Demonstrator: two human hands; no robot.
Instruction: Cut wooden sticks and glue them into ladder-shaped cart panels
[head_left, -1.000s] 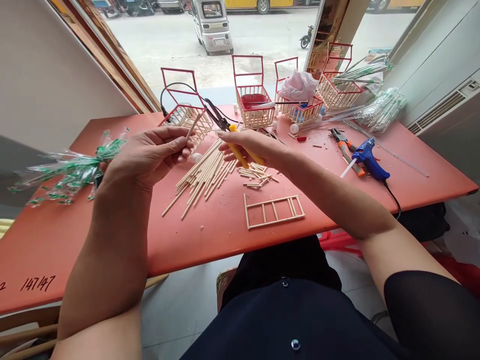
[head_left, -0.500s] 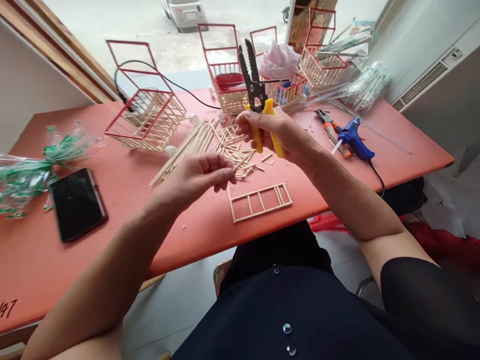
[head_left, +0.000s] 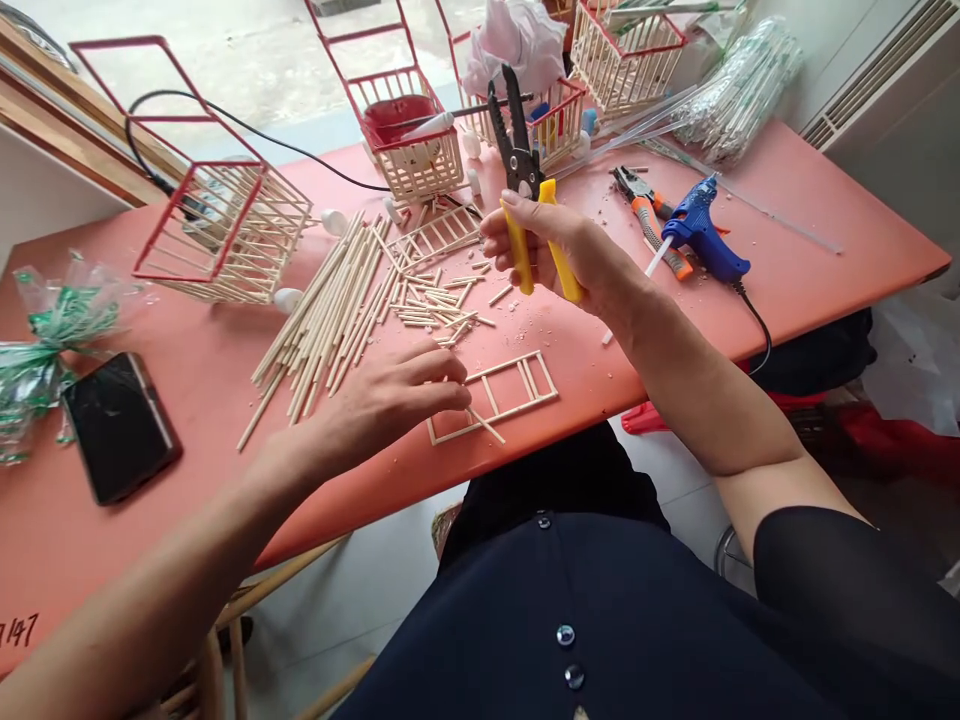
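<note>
Low over the table, my left hand (head_left: 420,390) has its fingers closed together at the upper end of a short wooden stick (head_left: 489,427). The stick slants across the lower rail of a flat ladder-like wooden frame (head_left: 517,407). My fingers and knuckles cover part of the frame's left side. Raised above the table, my right hand (head_left: 559,235) grips wire strippers (head_left: 519,175) with yellow handles. Their black jaws point up and stand apart. Between the hands and farther back are loose short stick pieces (head_left: 442,305).
Long sticks (head_left: 322,310) lie left of centre, near another slatted frame (head_left: 435,240). Red-rimmed stick baskets (head_left: 225,230) line the back. Pliers (head_left: 649,215) and a blue glue gun (head_left: 705,230) are at right; a phone (head_left: 120,425) and plastic wrappers (head_left: 64,335) at left.
My left hand has come down to the ladder-like frame, and a short stick now shows across its lower rail. My right hand keeps holding the wire strippers. The view has tilted down.
</note>
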